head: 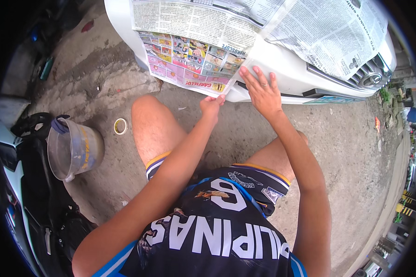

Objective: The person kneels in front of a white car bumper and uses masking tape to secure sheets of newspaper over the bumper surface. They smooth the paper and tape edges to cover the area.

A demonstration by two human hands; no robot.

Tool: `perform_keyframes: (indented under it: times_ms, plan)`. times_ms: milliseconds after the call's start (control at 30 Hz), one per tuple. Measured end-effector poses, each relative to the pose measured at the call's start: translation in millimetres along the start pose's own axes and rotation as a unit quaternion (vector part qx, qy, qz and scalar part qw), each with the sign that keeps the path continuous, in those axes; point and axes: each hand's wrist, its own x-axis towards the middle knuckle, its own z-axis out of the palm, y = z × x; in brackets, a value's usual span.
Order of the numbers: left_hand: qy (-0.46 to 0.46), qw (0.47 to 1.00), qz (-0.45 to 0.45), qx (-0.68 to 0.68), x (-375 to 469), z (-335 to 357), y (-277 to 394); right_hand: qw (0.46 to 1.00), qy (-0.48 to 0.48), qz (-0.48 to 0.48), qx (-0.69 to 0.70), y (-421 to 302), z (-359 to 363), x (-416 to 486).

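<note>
Sheets of newspaper cover much of the front of a white car. My left hand pinches the lower corner of a coloured comics page between thumb and fingers. My right hand lies with spread fingers on the car's bumper, its fingertips beside the taped edge of that page. Along the edge runs a pale strip of masking tape. Another newspaper sheet lies over the hood above the grille, to the right.
On the concrete ground a roll of masking tape lies left of my knee. Farther left stand a translucent plastic bucket with a dark cloth on its rim and a parked motorcycle. A green bottle lies near the wall.
</note>
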Motion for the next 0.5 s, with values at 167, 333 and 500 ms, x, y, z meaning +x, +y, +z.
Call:
perform_keyframes:
  times_ms: [167,333,500]
  plan:
    - [-0.011,0.999,-0.017,0.03,-3.4,-3.1,2.0,0.999,0.017,0.0,-0.027,-2.1,2.3,-0.6]
    - [-0.024,0.997,-0.048,0.052,0.1,-4.3,5.1,0.999,0.019,0.017,-0.031,-9.5,-1.8,-1.7]
    - [-0.05,0.997,-0.047,0.019,12.3,4.6,11.9,0.968,-0.003,0.113,0.225,-48.6,-21.6,-16.0]
